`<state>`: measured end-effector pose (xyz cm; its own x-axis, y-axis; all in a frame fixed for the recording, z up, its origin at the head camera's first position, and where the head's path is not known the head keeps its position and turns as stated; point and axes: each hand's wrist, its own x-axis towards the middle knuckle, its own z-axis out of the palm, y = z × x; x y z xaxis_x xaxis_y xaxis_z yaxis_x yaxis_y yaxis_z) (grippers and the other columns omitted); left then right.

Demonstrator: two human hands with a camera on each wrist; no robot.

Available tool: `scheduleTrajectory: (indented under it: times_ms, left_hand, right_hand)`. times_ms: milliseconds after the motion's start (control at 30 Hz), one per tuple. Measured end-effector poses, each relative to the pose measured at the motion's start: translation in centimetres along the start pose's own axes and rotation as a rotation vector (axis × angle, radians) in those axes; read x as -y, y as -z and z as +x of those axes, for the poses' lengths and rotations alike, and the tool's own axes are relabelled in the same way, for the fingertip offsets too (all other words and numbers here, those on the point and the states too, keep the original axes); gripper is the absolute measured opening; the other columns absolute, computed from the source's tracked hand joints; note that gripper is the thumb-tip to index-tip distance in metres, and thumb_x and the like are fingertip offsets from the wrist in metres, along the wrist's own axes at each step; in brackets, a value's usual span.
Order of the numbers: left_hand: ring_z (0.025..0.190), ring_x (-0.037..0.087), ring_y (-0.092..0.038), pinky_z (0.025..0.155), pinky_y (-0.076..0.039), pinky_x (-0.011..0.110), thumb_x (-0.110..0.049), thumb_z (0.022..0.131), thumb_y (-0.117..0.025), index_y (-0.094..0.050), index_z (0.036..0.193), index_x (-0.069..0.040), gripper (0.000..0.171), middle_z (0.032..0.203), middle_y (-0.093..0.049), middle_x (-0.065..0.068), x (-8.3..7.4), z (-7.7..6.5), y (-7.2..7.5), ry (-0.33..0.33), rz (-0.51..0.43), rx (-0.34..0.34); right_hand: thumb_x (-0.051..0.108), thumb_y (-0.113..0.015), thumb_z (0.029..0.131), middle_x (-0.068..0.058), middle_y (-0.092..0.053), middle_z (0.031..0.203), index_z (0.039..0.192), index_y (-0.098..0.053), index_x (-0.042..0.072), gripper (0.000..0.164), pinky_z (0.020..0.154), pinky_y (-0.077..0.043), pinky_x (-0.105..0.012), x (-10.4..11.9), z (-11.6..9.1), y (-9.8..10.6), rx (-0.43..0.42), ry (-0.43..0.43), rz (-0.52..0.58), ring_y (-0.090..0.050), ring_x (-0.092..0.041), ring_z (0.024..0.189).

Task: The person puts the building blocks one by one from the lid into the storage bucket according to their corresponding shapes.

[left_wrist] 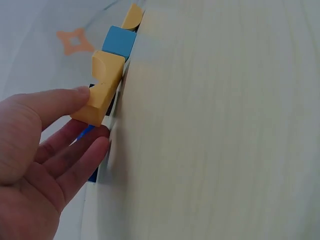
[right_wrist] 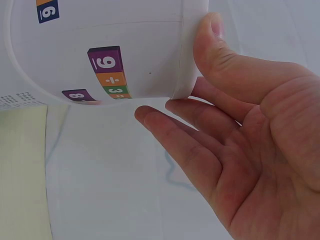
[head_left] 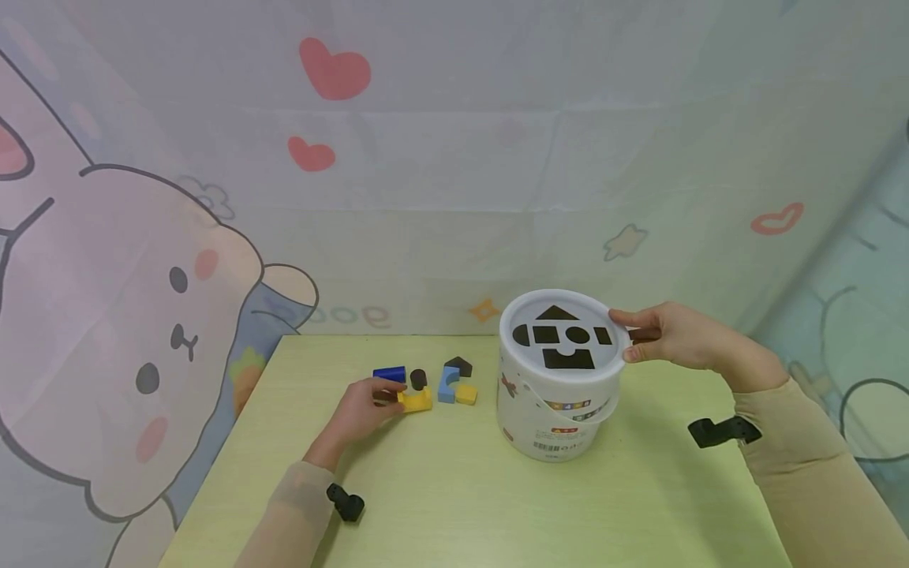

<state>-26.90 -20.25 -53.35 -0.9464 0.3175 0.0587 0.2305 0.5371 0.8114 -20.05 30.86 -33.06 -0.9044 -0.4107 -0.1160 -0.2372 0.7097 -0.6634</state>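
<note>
My left hand (head_left: 360,410) pinches a yellow arch block (head_left: 415,401) between thumb and fingers, low over the table. In the left wrist view, the thumb lies on one end of this arch block (left_wrist: 95,102). Close by are a blue cylinder (head_left: 389,374), a small dark cylinder (head_left: 418,379), a light blue arch block (head_left: 447,386), a small yellow block (head_left: 465,394) and a dark angular block (head_left: 460,365). With thumb and fingers, my right hand (head_left: 689,335) holds the rim of the white lid (head_left: 525,363) on a white bucket (head_left: 547,434).
Several shaped holes, including a round hole (head_left: 577,335), pierce the lid. The bucket's handle (head_left: 550,408) hangs down across its front. A printed cloth (head_left: 454,181) stands behind the back edge of the pale green table (head_left: 454,497).
</note>
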Motion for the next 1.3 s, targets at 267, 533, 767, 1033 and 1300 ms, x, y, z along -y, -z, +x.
scheduleTrajectory:
  times_ms: [267, 533, 767, 1033, 1300]
  left_hand:
    - [0.108, 0.027, -0.073, 0.091, -0.063, 0.036, -0.007, 0.094, -0.084, -0.083, 0.116, -0.007, 0.022, 0.119, -0.072, 0.008, 0.0, -0.1, 0.1, -0.067, -0.07, 0.004]
    - [0.111, 0.03, -0.072, 0.092, -0.062, 0.032, 0.001, 0.089, -0.086, -0.081, 0.119, -0.006, 0.031, 0.125, -0.07, 0.012, 0.0, -0.2, -0.1, -0.053, -0.133, 0.018]
    - [0.108, 0.032, -0.072, 0.089, -0.063, 0.032, 0.006, 0.087, -0.086, -0.08, 0.12, -0.002, 0.035, 0.126, -0.068, 0.014, -0.2, -0.3, -0.1, -0.09, -0.152, 0.01]
    - [0.111, 0.033, -0.072, 0.091, -0.062, 0.03, 0.006, 0.089, -0.084, -0.075, 0.128, 0.005, 0.04, 0.137, -0.064, 0.018, -1.3, -0.4, 0.3, -0.156, -0.162, 0.024]
    - [0.104, 0.029, -0.076, 0.087, -0.063, 0.03, -0.005, 0.091, -0.087, -0.076, 0.128, 0.001, 0.039, 0.13, -0.072, 0.013, -3.9, -0.5, 0.8, -0.253, -0.12, -0.013]
  right_hand:
    - [0.018, -0.077, 0.101, -0.028, -0.047, 0.156, 0.157, -0.042, -0.008, 0.071, 0.106, -0.054, -0.056, -0.3, 0.0, 0.0, 0.001, -0.003, 0.0, -0.06, -0.047, 0.133]
    - [0.018, -0.077, 0.102, -0.028, -0.049, 0.155, 0.158, -0.042, -0.007, 0.071, 0.106, -0.053, -0.057, -0.4, 0.0, -0.1, -0.002, -0.012, -0.002, -0.059, -0.048, 0.134]
    - [0.018, -0.077, 0.101, -0.029, -0.05, 0.154, 0.158, -0.042, -0.006, 0.071, 0.105, -0.054, -0.057, -0.2, -0.1, 0.0, -0.004, -0.006, 0.003, -0.06, -0.047, 0.133]
    - [0.018, -0.076, 0.102, -0.027, -0.049, 0.155, 0.159, -0.042, -0.006, 0.07, 0.107, -0.053, -0.056, -0.3, 0.0, 0.0, -0.003, -0.006, 0.017, -0.058, -0.047, 0.135]
    - [0.018, -0.076, 0.102, -0.028, -0.056, 0.149, 0.158, -0.041, -0.007, 0.071, 0.104, -0.055, -0.056, -0.4, 0.0, -0.1, 0.003, -0.005, 0.017, -0.064, -0.042, 0.13]
